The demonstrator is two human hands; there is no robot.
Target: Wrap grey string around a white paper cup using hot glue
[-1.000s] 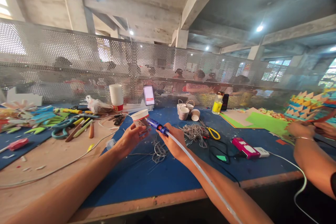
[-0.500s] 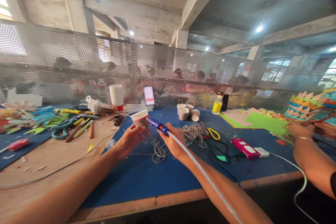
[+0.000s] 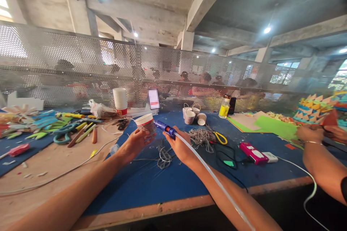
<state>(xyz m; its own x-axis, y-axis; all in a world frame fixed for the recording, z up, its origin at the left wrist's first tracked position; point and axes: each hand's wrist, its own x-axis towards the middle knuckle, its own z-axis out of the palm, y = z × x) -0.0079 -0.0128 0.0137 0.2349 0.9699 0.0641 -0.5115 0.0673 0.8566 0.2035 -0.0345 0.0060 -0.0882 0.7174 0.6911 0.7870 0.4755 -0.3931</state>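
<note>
My left hand (image 3: pixel 134 143) grips a small paper cup (image 3: pixel 145 122) with a red band, held tilted above the blue table mat (image 3: pixel 151 184). My right hand (image 3: pixel 180 146) holds a blue glue gun (image 3: pixel 164 128) whose nozzle touches the side of the cup. A long clear glue stick (image 3: pixel 208 173) runs back from the gun over my right forearm. Grey twine (image 3: pixel 164 157) lies in a loose coil under my hands, with a bigger tangle of twine (image 3: pixel 200 137) just to the right.
Finished small cups (image 3: pixel 193 115) with handles, a yellow bottle (image 3: pixel 225 107) and a stack of white cups (image 3: pixel 120 99) stand at the back. Yellow scissors (image 3: pixel 221 138), a pink power strip (image 3: pixel 253 151), coloured paper (image 3: pixel 268 124) lie right. A co-worker's hands (image 3: pixel 311 133) work at the right. Tools (image 3: pixel 67 130) clutter the left.
The glue gun has shifted slightly right and its nozzle has slid along the cup's side, while my left hand turned the cup a little. The co-worker's hands moved slightly.
</note>
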